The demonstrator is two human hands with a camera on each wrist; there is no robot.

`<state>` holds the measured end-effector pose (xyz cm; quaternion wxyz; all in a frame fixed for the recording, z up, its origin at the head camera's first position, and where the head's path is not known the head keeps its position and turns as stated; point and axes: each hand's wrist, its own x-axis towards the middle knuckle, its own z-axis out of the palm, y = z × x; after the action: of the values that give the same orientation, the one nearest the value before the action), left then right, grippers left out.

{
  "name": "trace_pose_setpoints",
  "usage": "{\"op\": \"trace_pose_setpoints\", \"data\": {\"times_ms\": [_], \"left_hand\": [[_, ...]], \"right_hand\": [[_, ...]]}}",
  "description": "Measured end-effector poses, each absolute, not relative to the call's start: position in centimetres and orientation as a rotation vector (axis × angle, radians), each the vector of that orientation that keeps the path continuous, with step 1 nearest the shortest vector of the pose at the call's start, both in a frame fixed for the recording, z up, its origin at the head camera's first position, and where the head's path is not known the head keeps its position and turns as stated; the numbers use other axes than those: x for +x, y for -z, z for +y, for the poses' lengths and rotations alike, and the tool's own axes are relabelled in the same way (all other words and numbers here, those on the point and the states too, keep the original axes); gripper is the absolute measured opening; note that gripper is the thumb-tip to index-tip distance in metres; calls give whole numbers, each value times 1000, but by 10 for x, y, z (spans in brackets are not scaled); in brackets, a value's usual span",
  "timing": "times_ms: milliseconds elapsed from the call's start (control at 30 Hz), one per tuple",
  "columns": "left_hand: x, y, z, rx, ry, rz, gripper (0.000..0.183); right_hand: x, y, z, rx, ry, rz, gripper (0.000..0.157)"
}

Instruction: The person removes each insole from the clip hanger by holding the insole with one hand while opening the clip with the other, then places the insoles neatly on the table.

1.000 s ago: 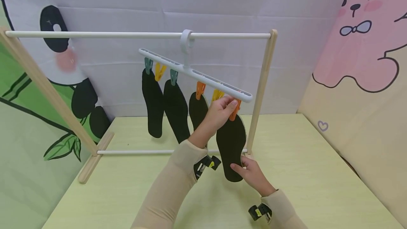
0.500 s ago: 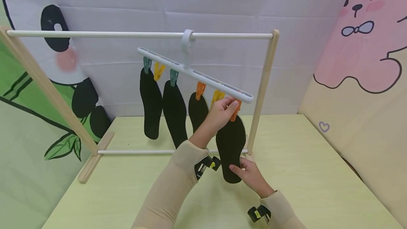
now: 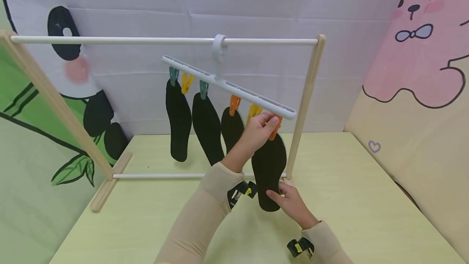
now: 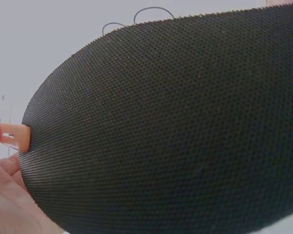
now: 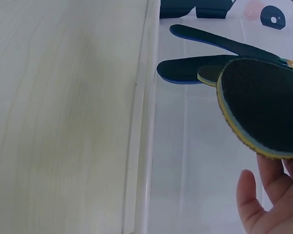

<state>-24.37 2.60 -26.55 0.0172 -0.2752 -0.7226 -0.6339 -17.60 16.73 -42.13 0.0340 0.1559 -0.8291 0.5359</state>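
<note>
My left hand pinches an orange clothes peg at the right end of a white hanger. That peg overlaps the top of a black insole; in the left wrist view the peg sits right at the insole's rounded edge. My right hand is at the insole's lower end. The right wrist view shows its fingers running behind the insole, with the thumb standing apart from its edge. Three other black insoles hang from pegs farther left, partly behind my left forearm.
The hanger hooks over the white top rail of a wooden-ended rack. A lower rail runs close above the pale table. Yellow pegs hang between the insoles. A printed cloth closes off the back.
Both hands keep their places on the peg and at the insole. The left insoles sway slightly, and the head view shifts a little.
</note>
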Motion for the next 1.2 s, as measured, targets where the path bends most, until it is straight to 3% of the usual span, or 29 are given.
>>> {"op": "trace_pose_setpoints", "data": {"times_ms": [1200], "left_hand": [[-235,269,28,-874,1883,-2322,28]], "right_hand": [[-178,427,156,413,-1704,-2580,23]]}}
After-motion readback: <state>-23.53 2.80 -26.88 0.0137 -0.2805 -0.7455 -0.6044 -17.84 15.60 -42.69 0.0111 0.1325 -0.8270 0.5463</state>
